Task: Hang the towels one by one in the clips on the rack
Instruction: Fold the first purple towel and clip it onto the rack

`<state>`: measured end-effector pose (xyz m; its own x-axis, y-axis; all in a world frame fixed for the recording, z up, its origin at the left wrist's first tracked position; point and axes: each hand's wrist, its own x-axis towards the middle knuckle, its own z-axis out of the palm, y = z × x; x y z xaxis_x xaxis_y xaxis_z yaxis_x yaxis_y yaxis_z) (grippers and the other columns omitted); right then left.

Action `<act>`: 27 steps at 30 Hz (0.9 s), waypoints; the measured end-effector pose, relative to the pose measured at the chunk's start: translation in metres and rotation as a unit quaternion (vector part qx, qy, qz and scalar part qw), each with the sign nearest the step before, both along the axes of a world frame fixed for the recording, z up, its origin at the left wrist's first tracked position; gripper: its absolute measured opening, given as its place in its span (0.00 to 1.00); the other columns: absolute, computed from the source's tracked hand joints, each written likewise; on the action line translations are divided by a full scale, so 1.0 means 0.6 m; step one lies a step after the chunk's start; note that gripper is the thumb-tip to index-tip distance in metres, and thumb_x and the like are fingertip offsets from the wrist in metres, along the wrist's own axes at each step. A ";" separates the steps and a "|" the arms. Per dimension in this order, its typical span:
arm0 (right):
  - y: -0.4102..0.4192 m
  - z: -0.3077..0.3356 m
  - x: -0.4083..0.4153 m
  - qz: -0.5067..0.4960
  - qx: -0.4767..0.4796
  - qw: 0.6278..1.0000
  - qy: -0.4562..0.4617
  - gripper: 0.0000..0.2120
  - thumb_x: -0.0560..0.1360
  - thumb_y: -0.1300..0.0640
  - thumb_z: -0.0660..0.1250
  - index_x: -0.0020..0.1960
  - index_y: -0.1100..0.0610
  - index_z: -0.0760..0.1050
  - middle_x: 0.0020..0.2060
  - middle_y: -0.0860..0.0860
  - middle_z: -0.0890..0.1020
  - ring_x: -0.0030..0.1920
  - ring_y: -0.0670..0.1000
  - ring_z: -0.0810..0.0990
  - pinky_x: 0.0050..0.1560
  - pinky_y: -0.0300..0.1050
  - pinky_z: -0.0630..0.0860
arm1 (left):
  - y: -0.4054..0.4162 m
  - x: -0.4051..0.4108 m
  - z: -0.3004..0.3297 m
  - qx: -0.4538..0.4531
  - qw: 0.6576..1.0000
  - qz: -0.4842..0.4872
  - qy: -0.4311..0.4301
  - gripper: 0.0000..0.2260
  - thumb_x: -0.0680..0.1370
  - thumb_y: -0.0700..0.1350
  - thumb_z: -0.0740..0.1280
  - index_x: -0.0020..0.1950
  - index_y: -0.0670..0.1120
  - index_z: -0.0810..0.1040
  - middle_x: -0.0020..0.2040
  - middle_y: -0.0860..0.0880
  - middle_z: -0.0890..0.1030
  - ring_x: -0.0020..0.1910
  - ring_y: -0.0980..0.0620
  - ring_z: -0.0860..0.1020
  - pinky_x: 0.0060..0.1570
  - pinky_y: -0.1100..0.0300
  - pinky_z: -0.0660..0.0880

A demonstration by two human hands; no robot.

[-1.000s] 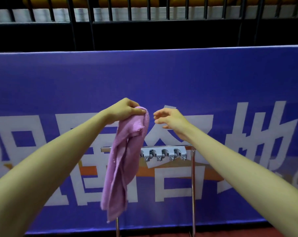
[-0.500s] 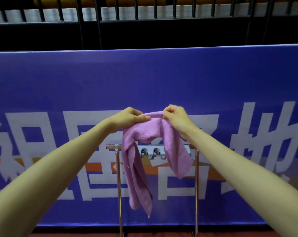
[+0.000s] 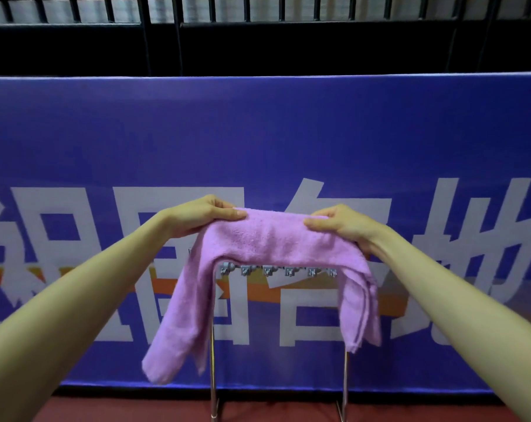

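A lilac towel (image 3: 267,239) is stretched level between my two hands, just above the rack. My left hand (image 3: 203,216) pinches its left part and my right hand (image 3: 341,226) pinches its right part. Both towel ends hang down, the left one longer. Below the towel's middle a row of several grey clips (image 3: 277,271) shows on the rack's top bar. The metal rack's legs (image 3: 214,376) reach down to the floor. The towel hides the ends of the top bar.
A blue banner barrier (image 3: 288,132) with large white characters stands right behind the rack. Above it runs a dark railing (image 3: 258,32). Red floor (image 3: 121,409) shows at the bottom.
My hands have moved apart and spread the towel out wide above the clips. A second ago only my left hand held it, bunched and hanging.
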<state>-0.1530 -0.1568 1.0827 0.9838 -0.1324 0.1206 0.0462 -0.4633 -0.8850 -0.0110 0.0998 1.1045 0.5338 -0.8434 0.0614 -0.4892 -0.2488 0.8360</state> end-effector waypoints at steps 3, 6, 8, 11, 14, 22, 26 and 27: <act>-0.003 -0.017 0.007 0.061 0.053 0.996 0.033 0.10 0.78 0.55 0.65 0.39 0.57 0.77 0.31 0.48 0.79 0.33 0.46 0.75 0.34 0.37 0.72 | -0.014 -0.005 -0.005 -0.025 1.000 0.013 0.009 0.16 0.72 0.54 0.68 0.51 0.44 0.83 0.46 0.46 0.83 0.41 0.53 0.80 0.41 0.64 0.77; -0.003 -0.029 0.022 0.087 0.118 0.989 0.022 0.12 0.80 0.55 0.61 0.49 0.64 0.77 0.39 0.51 0.80 0.40 0.49 0.76 0.43 0.40 0.73 | -0.034 -0.014 -0.005 -0.039 0.999 0.034 -0.003 0.15 0.77 0.50 0.65 0.54 0.40 0.81 0.45 0.46 0.82 0.41 0.52 0.79 0.41 0.63 0.76; -0.003 -0.035 0.032 0.094 0.159 0.983 0.014 0.13 0.79 0.56 0.61 0.54 0.65 0.75 0.41 0.53 0.80 0.41 0.49 0.77 0.44 0.42 0.74 | -0.048 -0.017 -0.008 -0.050 0.998 0.047 -0.009 0.17 0.77 0.50 0.65 0.54 0.36 0.79 0.44 0.45 0.80 0.40 0.52 0.77 0.40 0.62 0.75; 0.003 -0.047 0.045 0.088 0.161 0.983 0.012 0.11 0.77 0.58 0.65 0.54 0.64 0.73 0.41 0.53 0.81 0.39 0.48 0.80 0.39 0.38 0.77 | -0.066 -0.018 -0.018 -0.067 0.996 0.055 -0.007 0.17 0.78 0.48 0.65 0.54 0.34 0.77 0.44 0.43 0.79 0.42 0.50 0.76 0.43 0.60 0.73; 0.005 -0.058 0.058 0.088 0.126 0.988 0.018 0.08 0.75 0.61 0.68 0.52 0.63 0.77 0.41 0.53 0.82 0.40 0.47 0.81 0.42 0.38 0.78 | -0.075 -0.013 -0.029 -0.066 0.996 0.064 -0.005 0.15 0.78 0.48 0.65 0.52 0.35 0.78 0.43 0.45 0.80 0.42 0.51 0.76 0.44 0.59 0.73; 0.017 -0.081 0.125 0.082 0.102 0.989 0.064 0.09 0.75 0.63 0.65 0.37 0.58 0.72 0.32 0.48 0.74 0.36 0.46 0.73 0.39 0.38 0.68 | -0.066 0.046 -0.090 -0.019 0.997 0.069 -0.022 0.12 0.80 0.49 0.62 0.46 0.41 0.78 0.43 0.46 0.80 0.43 0.51 0.76 0.46 0.57 0.74; 0.034 -0.098 0.183 0.069 0.074 0.992 0.072 0.06 0.75 0.64 0.63 0.45 0.68 0.74 0.41 0.57 0.75 0.44 0.54 0.71 0.44 0.45 0.67 | -0.048 0.103 -0.109 0.016 0.996 0.069 -0.050 0.11 0.79 0.51 0.63 0.41 0.48 0.79 0.35 0.55 0.79 0.35 0.60 0.76 0.37 0.67 0.72; 0.037 -0.102 0.199 0.066 0.067 0.993 0.073 0.11 0.75 0.63 0.64 0.51 0.73 0.74 0.44 0.59 0.76 0.46 0.55 0.72 0.48 0.47 0.68 | -0.042 0.122 -0.114 0.030 0.996 0.066 -0.057 0.11 0.79 0.52 0.63 0.40 0.49 0.79 0.35 0.56 0.79 0.34 0.61 0.76 0.37 0.68 0.71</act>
<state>-0.0337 -0.1348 1.0214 0.9994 -0.0069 -0.0338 -0.0342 -0.3399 -0.9398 0.0621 0.0745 1.0360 0.6319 -0.7709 0.0805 -0.5407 -0.3640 0.7584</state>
